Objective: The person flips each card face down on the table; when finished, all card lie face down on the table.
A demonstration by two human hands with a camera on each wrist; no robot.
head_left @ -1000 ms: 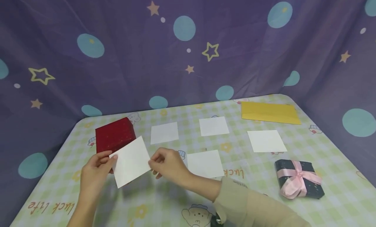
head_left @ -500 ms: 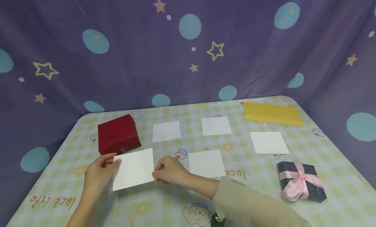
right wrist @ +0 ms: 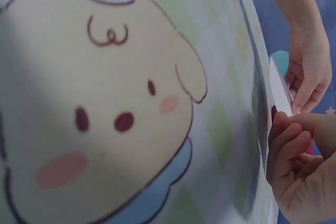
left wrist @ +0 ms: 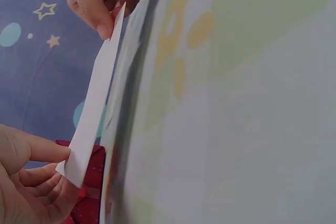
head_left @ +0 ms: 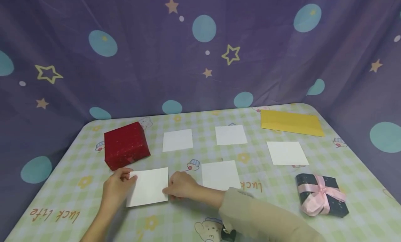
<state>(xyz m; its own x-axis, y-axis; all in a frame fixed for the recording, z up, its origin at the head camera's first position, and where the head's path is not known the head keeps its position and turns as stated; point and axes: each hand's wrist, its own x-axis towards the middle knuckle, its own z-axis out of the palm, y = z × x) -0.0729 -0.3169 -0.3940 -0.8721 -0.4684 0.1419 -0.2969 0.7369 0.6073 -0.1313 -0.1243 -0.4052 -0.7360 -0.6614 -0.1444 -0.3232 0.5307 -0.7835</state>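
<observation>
A blank white card (head_left: pixel 148 187) is stretched between my two hands, just above the checked tablecloth, in front of the red box (head_left: pixel 126 144). My left hand (head_left: pixel 116 187) pinches its left edge between thumb and fingers. At the opposite edge my right hand (head_left: pixel 182 185) pinches the card near its lower right corner. The left wrist view shows the card (left wrist: pixel 94 103) almost edge-on, held off the cloth at both ends. In the right wrist view the right hand (right wrist: pixel 299 166) hides much of the card.
Several more white cards lie flat: one (head_left: pixel 220 175) right of my right hand, others (head_left: pixel 178 140) (head_left: pixel 231 135) (head_left: pixel 287 153) behind and right. A yellow envelope-like sheet (head_left: pixel 291 122) lies at the far right. A dark gift box with pink ribbon (head_left: pixel 322 195) sits at the right.
The card has come down toward the table and turned from a steep tilt to nearly level, shifting toward the right. Both hands moved with it, and the right hand now pinches its edge.
</observation>
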